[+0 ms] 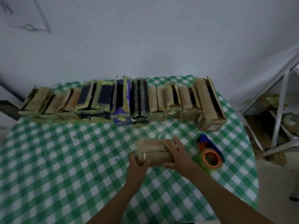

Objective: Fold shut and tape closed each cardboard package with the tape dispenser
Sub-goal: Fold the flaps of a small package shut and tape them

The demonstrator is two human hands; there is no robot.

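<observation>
I have one cardboard package (153,148) lying on its side near the middle of the tabletop (64,151), a little toward the right edge. My left hand (139,160) grips its left end, thumb and fingers curled round it. My right hand (176,152) clasps the right part, fingers over the top and thumb on the near side. The flaps look folded down, so I judge I am holding it shut, ready for taping; the blur hides whether the seam already has tape on it.

The tape dispenser (210,154) lies just beside my right hand, untouched. Next I would keep the left hand pressing the flaps and free the right to fetch it.

Along the far edge, the row of packages (126,101) stands with flaps still open.
</observation>
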